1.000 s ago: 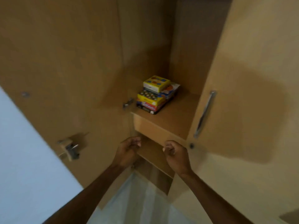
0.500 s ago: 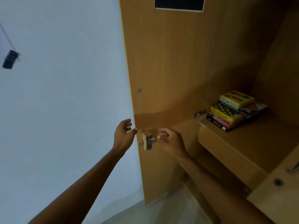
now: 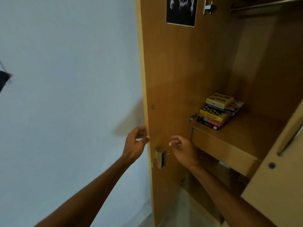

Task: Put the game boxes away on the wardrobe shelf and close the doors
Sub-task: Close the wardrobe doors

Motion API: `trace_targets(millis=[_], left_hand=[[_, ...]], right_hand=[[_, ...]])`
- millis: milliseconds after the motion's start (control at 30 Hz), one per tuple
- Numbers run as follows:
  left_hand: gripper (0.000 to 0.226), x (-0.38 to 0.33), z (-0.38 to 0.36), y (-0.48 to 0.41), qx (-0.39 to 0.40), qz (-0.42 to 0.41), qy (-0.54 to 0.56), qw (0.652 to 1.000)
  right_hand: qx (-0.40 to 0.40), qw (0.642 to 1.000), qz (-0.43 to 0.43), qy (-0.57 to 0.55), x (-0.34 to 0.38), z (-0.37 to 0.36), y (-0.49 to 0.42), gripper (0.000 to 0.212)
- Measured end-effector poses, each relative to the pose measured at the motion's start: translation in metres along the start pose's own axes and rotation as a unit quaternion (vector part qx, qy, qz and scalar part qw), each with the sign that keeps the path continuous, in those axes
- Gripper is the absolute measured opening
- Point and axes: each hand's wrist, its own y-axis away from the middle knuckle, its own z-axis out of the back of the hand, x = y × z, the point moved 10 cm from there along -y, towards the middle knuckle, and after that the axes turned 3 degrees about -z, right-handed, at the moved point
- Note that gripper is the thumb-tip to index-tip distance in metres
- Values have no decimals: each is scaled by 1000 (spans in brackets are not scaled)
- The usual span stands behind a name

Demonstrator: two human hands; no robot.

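A stack of colourful game boxes (image 3: 218,111) lies on the wardrobe shelf (image 3: 246,136), yellow box on top. The left wardrobe door (image 3: 168,82) stands open, its inner face towards me. My left hand (image 3: 135,143) curls around that door's outer edge, thumb on the inner face and fingers behind it. My right hand (image 3: 182,148) hovers half-curled in front of the door, just above the lock block (image 3: 159,157), holding nothing. The right door (image 3: 278,169) is open too, at the right edge of the view.
A pale blue wall (image 3: 68,95) fills the left. A black picture (image 3: 181,11) is stuck high on the left door. A metal hanging rail (image 3: 265,4) runs across the top. A drawer front (image 3: 221,149) sits under the shelf. A dark object (image 3: 4,79) hangs at far left.
My view has swung left from the shelf to the left door. Both hands left the drawer front; the left hand has taken the door's edge, the right has risen above the lock.
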Motion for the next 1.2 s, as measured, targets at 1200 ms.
trace_targets(millis=[1200], left_hand=[[5, -145, -411, -33, 315, -123, 151, 929]], right_hand=[[-441, 784, -95, 427, -75, 351, 52, 96]])
